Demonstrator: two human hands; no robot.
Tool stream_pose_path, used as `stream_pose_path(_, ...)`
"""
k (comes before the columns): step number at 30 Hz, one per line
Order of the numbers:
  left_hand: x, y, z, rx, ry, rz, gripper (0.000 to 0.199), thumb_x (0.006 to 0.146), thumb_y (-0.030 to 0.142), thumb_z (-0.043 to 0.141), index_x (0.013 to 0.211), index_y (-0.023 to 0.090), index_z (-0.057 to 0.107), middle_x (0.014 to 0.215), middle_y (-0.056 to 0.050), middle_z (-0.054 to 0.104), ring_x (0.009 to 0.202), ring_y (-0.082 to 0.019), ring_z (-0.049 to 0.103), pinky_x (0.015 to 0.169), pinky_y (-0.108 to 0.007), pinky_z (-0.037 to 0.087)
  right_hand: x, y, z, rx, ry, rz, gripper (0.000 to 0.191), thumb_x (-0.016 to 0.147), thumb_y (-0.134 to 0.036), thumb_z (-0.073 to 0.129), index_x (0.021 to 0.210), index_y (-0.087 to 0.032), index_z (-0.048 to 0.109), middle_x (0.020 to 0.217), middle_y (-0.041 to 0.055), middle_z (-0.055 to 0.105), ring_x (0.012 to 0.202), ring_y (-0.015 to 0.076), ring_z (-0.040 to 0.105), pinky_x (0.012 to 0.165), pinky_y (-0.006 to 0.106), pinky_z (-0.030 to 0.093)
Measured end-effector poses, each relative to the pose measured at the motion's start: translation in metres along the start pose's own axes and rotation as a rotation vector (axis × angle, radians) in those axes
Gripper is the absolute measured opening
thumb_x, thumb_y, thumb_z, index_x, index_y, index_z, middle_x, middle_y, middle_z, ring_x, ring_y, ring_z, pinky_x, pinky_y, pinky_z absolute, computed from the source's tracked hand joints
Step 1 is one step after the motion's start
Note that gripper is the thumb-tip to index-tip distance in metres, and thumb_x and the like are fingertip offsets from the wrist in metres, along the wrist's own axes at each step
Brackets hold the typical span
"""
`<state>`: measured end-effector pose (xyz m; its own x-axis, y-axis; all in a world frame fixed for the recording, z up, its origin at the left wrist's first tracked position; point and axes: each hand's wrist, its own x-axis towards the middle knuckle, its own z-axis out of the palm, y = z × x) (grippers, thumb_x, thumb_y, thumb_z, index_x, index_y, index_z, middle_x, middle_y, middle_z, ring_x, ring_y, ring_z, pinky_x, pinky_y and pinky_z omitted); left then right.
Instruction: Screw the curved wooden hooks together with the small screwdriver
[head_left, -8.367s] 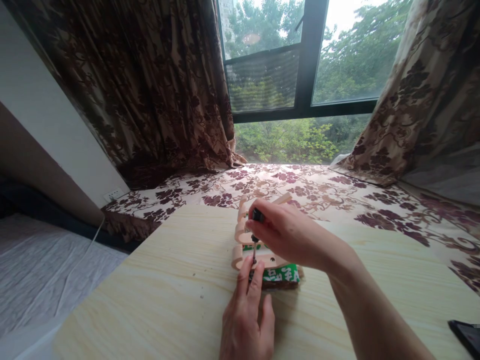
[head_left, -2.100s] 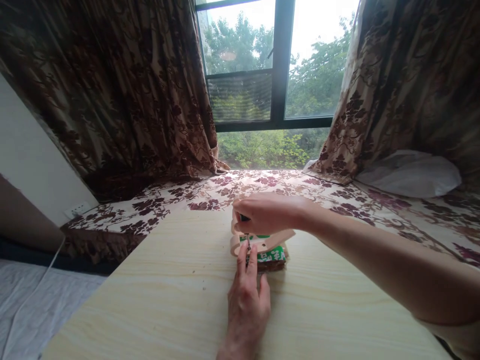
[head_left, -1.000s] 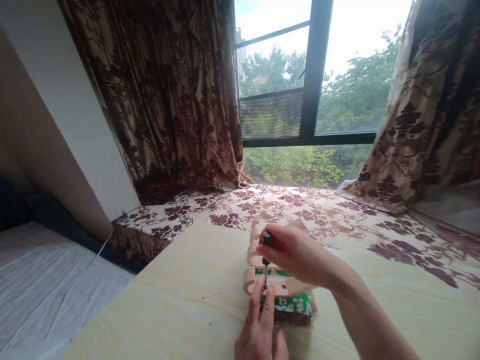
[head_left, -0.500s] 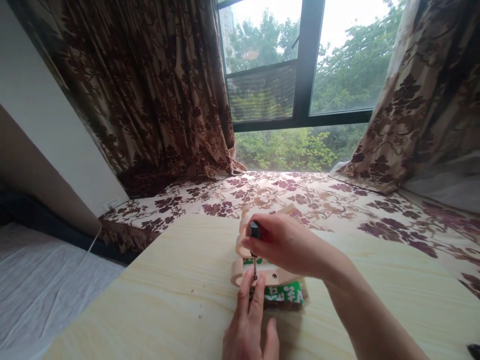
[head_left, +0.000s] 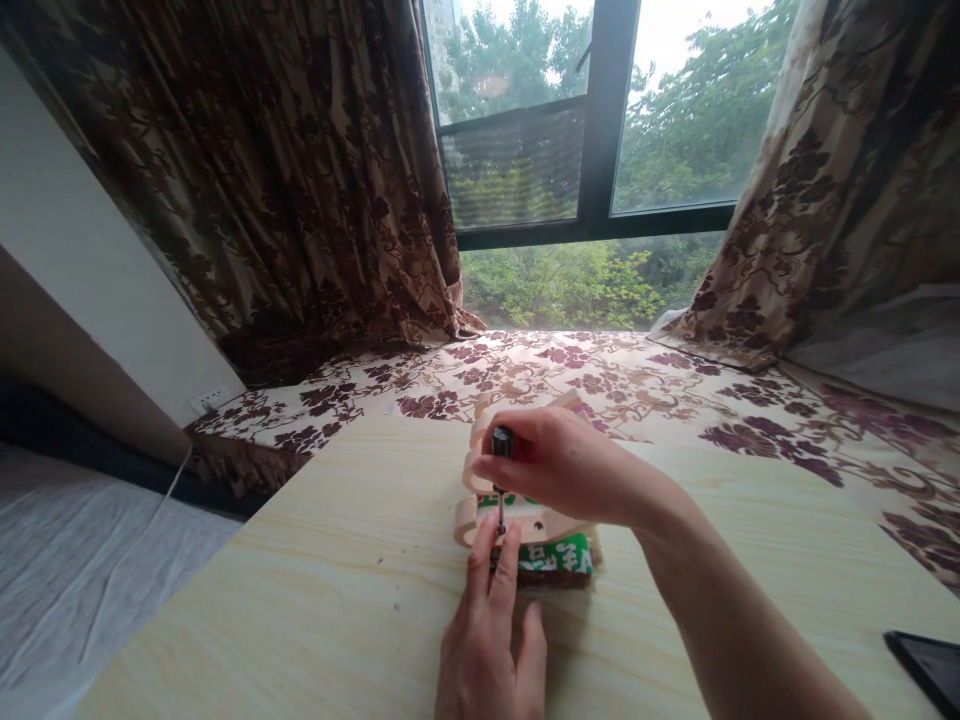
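Observation:
My right hand (head_left: pixel 555 465) is wrapped around the black handle of a screwdriver (head_left: pixel 502 442), held upright with its thin shaft pointing down. The shaft's tip meets a dark screw hole in a pale wooden piece with a rounded, curled end (head_left: pixel 466 522). My left hand (head_left: pixel 487 640) reaches in from below, index and middle fingers stretched out on either side of the tip, touching the wooden piece. Under that piece lies a green packet with white lettering (head_left: pixel 559 556). More pale curved wood shows behind, partly hidden by my right hand.
All this rests on a light wooden board (head_left: pixel 300 570). Beyond it spreads a floral-covered window ledge (head_left: pixel 600 380) below a window. A dark flat device (head_left: pixel 930 665) sits at the right edge. To the left is a whitish sheet (head_left: pixel 97 560).
The camera view has shifted a little, bringing more of the dark device into sight at right. Both hands keep their places around the screwdriver and the wooden piece.

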<state>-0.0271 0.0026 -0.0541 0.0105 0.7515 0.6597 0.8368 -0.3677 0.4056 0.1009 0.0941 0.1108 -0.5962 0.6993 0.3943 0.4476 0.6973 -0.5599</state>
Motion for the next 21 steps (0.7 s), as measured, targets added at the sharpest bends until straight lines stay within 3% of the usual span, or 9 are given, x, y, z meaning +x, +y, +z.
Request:
stream_pose_path(5, 0.002, -0.001, -0.001, -0.023, -0.020, 0.029, 0.061, 0.088, 0.009, 0.040, 0.146, 0.025, 0.030, 0.156, -0.006, 0.029, 0.140, -0.022, 0.033, 0.105, -0.035, 0.043, 0.003, 0.001, 0.004, -0.149, 0.111, 0.072, 0.029, 0.086, -0.041, 0.058, 0.069, -0.019, 0.051, 0.059, -0.0043, 0.047, 0.055, 0.0091, 0.037, 0.051, 0.025, 0.023)
stream_pose_path(12, 0.004, 0.003, -0.007, 0.005, -0.038, 0.041, 0.063, 0.089, 0.009, 0.040, 0.148, 0.023, 0.024, 0.155, -0.009, 0.029, 0.140, -0.022, 0.031, 0.105, -0.034, 0.043, -0.005, -0.008, -0.005, -0.002, -0.023, -0.033, 0.013, 0.087, -0.028, 0.056, 0.080, -0.018, 0.061, 0.068, -0.0015, 0.055, 0.061, 0.0097, 0.043, 0.055, 0.025, 0.027)
stream_pose_path(21, 0.007, 0.003, -0.014, 0.015, -0.096, 0.060, 0.064, 0.088, 0.008, 0.042, 0.148, 0.022, 0.023, 0.154, -0.015, 0.030, 0.140, -0.026, 0.032, 0.104, -0.037, 0.045, 0.000, -0.004, 0.003, -0.100, 0.081, 0.036, 0.022, 0.087, -0.037, 0.057, 0.074, -0.019, 0.058, 0.058, -0.0046, 0.047, 0.054, 0.0087, 0.037, 0.052, 0.025, 0.023)
